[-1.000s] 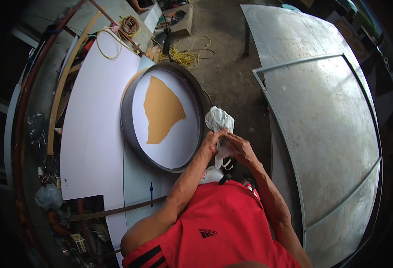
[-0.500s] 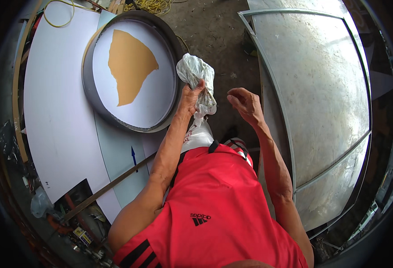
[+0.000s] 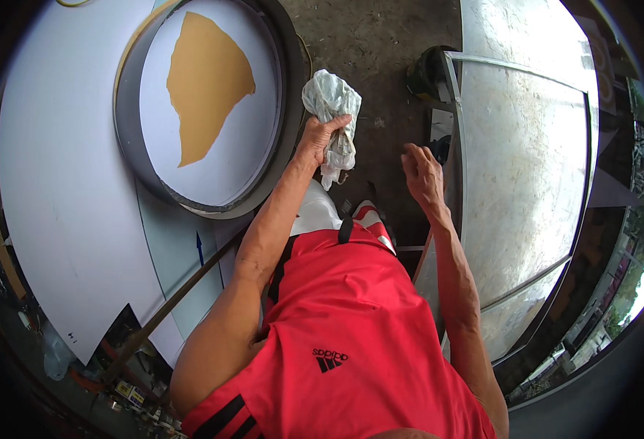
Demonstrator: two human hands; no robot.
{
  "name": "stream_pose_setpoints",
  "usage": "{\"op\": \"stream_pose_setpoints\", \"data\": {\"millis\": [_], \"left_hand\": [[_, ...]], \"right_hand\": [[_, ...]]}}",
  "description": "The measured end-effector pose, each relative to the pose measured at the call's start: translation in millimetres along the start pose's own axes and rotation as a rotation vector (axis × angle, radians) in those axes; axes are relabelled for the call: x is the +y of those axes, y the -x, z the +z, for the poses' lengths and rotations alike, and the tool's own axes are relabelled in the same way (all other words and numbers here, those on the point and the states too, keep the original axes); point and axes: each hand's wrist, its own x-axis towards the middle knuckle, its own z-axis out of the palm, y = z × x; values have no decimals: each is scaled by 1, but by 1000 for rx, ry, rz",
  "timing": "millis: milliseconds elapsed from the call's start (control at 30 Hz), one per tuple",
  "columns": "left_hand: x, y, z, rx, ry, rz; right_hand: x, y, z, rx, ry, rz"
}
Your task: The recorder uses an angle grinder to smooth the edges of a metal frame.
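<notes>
My left hand [image 3: 322,139] is closed round a crumpled, whitish plastic bag [image 3: 334,99], its thumb lying across the front. The bag's top bunches above the fist and a loose end dangles below it. Just left of that hand stands a large round, dark-rimmed form [image 3: 293,80] with a pale inner face. On this face lies a jagged tan sheet piece [image 3: 208,84]. Over to the right, my right hand [image 3: 424,175] hovers with loosely bent fingers and nothing visible in it, close to the metal-framed panel's edge.
A grey sheet panel with a metal frame [image 3: 527,168] fills the right side. White boards [image 3: 66,183] lie at left under the round form, with a long wooden strip [image 3: 154,322] across them. A dark bucket [image 3: 428,73] stands on the concrete floor [image 3: 380,36].
The view has shifted, bringing the bucket beside the panel into sight. My right hand has moved right, away from the bag. My left hand keeps hold of the bag.
</notes>
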Motion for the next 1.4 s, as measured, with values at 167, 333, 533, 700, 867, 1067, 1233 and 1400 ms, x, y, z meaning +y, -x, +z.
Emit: {"op": "stream_pose_setpoints", "data": {"millis": [167,333,533,700,867,1067,1233,1400], "left_hand": [[-1,-61,-46,16,175,-110],[-11,-95,-66,46,194,-158],[9,-82,-73,-8,62,-126],[52,-51,-65,52,-152,37],[116,-9,-45,-43,-17,217],[140,44,6,-127,75,377],[117,81,47,-204,178,363],[54,75,55,-159,228,246]], "right_hand": [[78,11,-3,-67,474,-232],[125,26,6,-295,567,-377],[135,30,18,-314,669,-350],[157,35,25,-118,591,-524],[197,39,46,-136,589,-525],[136,24,70,-399,143,176],[25,5,70,-632,-1323,577],[-1,15,16,-611,-1287,479]]}}
